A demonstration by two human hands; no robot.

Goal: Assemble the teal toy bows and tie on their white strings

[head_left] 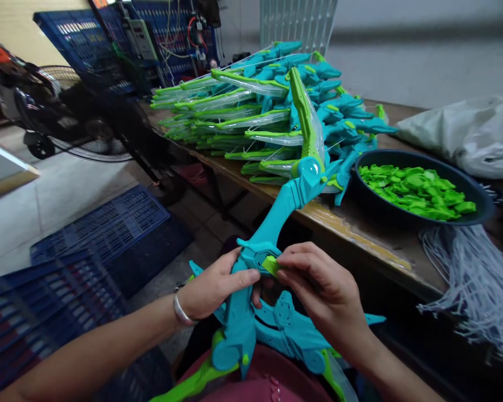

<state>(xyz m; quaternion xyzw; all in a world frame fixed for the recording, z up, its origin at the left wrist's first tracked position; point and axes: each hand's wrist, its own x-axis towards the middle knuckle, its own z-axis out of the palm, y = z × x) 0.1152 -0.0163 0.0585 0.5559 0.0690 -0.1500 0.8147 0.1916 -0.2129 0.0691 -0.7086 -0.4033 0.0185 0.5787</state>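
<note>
My left hand wraps round the middle of a teal plastic toy bow with green limbs, its thumb lying near an opening in the grip. Between the thumb and fingertips of my right hand is a small green plastic piece, which meets the edge of that opening. Whether it sits inside the opening, I cannot tell. The bow slants up from my lap, its upper green limb reaching over the table. Another teal part with a green limb lies across my lap, partly behind my right hand.
Many similar teal and green bows are piled on the wooden table. A dark basin holds small green pieces. White cords hang over the table's edge beside a white sack. Blue crates and a fan stand left.
</note>
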